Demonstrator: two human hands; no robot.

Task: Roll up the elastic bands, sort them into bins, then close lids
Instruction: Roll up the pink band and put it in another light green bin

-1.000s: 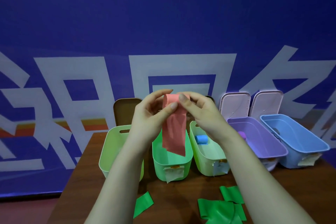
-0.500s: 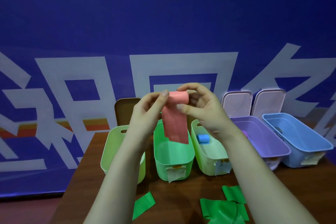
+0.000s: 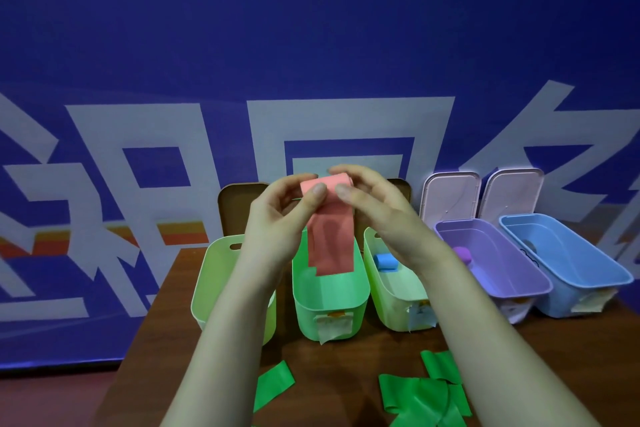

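Head view: left hand (image 3: pixel 277 218) and right hand (image 3: pixel 374 215) pinch a level pink band roll (image 3: pixel 327 184) at either end, its loose tail hanging straight down between them.

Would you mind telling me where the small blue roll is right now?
In the head view, the blue roll lies inside the light green bin just right of centre, beside the purple bin and partly behind the right hand.
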